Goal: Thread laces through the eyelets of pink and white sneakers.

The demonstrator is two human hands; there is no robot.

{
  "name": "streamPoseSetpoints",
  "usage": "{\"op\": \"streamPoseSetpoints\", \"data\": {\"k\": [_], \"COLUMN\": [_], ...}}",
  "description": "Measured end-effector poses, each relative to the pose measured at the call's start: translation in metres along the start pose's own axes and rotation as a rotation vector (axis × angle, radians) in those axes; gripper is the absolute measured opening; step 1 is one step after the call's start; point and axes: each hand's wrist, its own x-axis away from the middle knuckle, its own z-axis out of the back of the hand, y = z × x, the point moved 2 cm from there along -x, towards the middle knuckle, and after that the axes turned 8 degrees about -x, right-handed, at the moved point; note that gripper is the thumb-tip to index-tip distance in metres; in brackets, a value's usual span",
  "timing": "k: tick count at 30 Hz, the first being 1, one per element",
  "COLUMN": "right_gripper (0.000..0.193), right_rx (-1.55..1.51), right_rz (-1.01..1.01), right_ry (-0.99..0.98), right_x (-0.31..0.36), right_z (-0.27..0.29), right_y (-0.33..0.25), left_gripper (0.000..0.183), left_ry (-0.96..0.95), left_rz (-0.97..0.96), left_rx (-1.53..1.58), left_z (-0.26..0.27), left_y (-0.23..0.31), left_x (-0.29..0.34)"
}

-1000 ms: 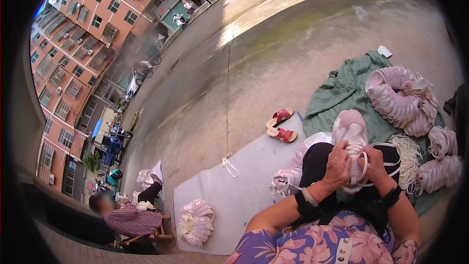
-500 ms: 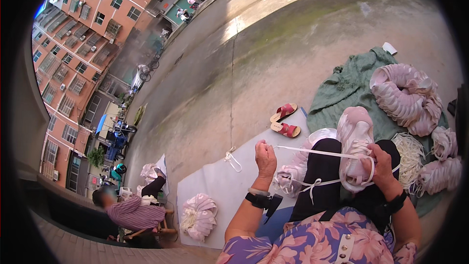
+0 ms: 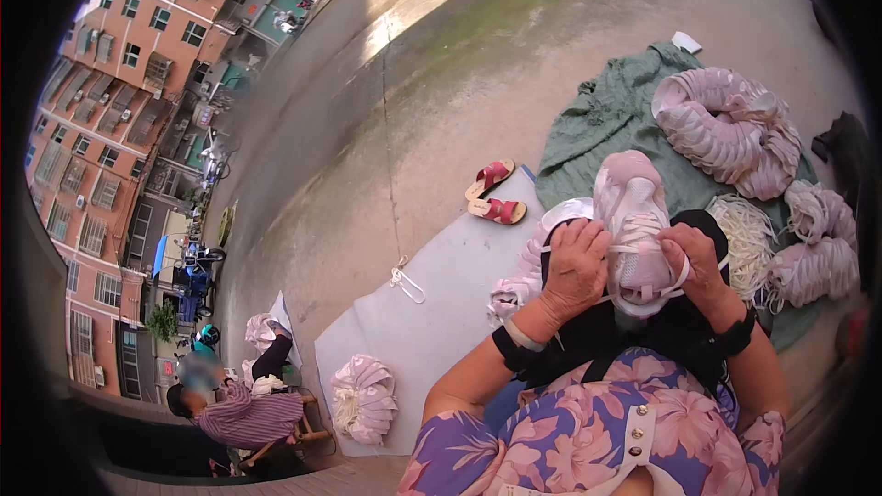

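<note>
Pink sneaker point(image 3: 634, 271), soft and rounded, rests on the person's dark-trousered lap point(image 3: 581, 338), toe pointing away, its upper mixing smooth panels with what looks like mesh. Largest of the cloths around it is a rumpled green sheet point(image 3: 597, 138), thick with folds. On it lies a ring-shaped bundle point(image 3: 684, 110) of nested pale pink pieces, ridged all the way round; near it are smaller ridged bundles point(image 3: 813, 262) and a tangled heap of cream laces point(image 3: 740, 230). A floral blouse point(image 3: 588, 422) in purple and coral fills the lower edge.

An orange apartment block point(image 3: 101, 147) with caged windows stands beyond a broad, stained concrete yard point(image 3: 469, 110). A flat, pale grey mat point(image 3: 441, 312) covers part of it. Left of the mat sits another person point(image 3: 248, 415) in a striped shirt; red slippers point(image 3: 491, 195) lie at its far edge.

Between the two hands, the sneaker has its left edge beside the left hand point(image 3: 577, 262), whose fingers are bent with their tips hidden; I cannot tell whether they grip. At its right edge, the right hand point(image 3: 696, 262) pinches a white lace point(image 3: 684, 274), which loops down toward the heel.
</note>
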Motion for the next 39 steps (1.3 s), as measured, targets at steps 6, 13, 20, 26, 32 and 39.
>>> {"op": "streamPoseSetpoints", "data": {"k": [6, 13, 20, 26, 32, 39], "right_gripper": [0.031, 0.024, 0.026, 0.017, 0.025, 0.028], "right_rx": [-0.412, -0.797, -0.667, -0.572, -0.153, 0.406], "right_rz": [-0.263, -0.326, -0.322, -0.395, -0.285, 0.044], "right_ry": [-0.006, -0.123, -0.117, -0.292, -0.337, -0.16], "right_x": [0.001, 0.033, 0.045, 0.047, 0.044, 0.013], "right_z": [0.035, 0.102, 0.142, 0.146, 0.1, 0.026], "right_y": [-0.003, -0.016, -0.013, -0.013, -0.001, -0.001], "left_gripper": [0.021, 0.014, 0.014, 0.017, 0.029, 0.027], "left_ry": [-0.018, -0.068, -0.133, -0.253, -0.044, -0.064], "left_rz": [-0.07, -0.136, 0.109, 0.156, 0.158, 0.057], "left_rx": [-0.154, -0.292, -0.518, -0.511, -0.09, 0.126], "left_z": [0.003, 0.009, 0.039, 0.022, 0.016, 0.009], "left_y": [-0.002, -0.012, -0.081, -0.089, -0.05, 0.005], "left_x": [-0.01, 0.002, 0.058, 0.081, 0.045, -0.003]}}
